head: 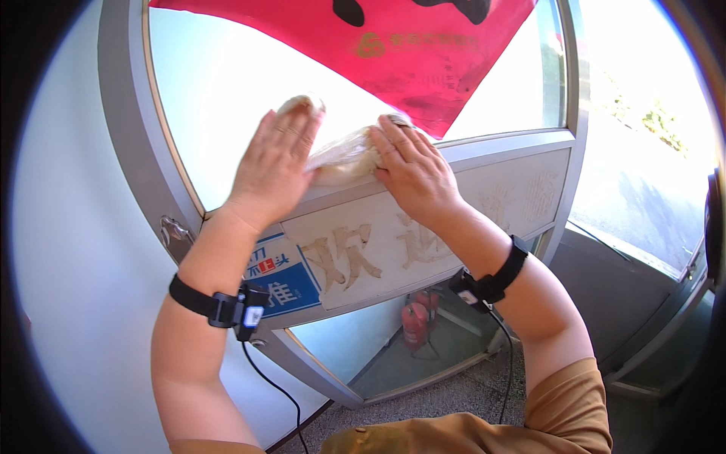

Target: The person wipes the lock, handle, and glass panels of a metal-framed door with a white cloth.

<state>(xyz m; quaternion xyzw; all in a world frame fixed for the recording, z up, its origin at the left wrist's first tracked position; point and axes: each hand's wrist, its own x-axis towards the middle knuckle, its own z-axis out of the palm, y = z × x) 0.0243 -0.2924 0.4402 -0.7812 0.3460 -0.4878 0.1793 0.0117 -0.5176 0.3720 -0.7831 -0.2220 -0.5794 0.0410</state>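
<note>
Both hands lie flat on a pale cloth (347,152) spread against the lower part of a glass door's upper pane (227,96). My left hand (278,162) presses one end of it, and a fold shows above the fingertips. To the right, my right hand (417,164) presses the other end beside the lower tip of a red paper poster (437,85) on the pane. The cloth sags between the hands, down to the metal crossbar (499,150). Beneath the bar is a pale panel (391,232) with worn large characters.
A metal door handle (174,230) is at the left, near a blue-and-white sticker (283,278) with writing. Red fire extinguishers (415,323) show in the lower pane. A white wall (74,227) stands left; bright paving (641,193) lies outside at the right.
</note>
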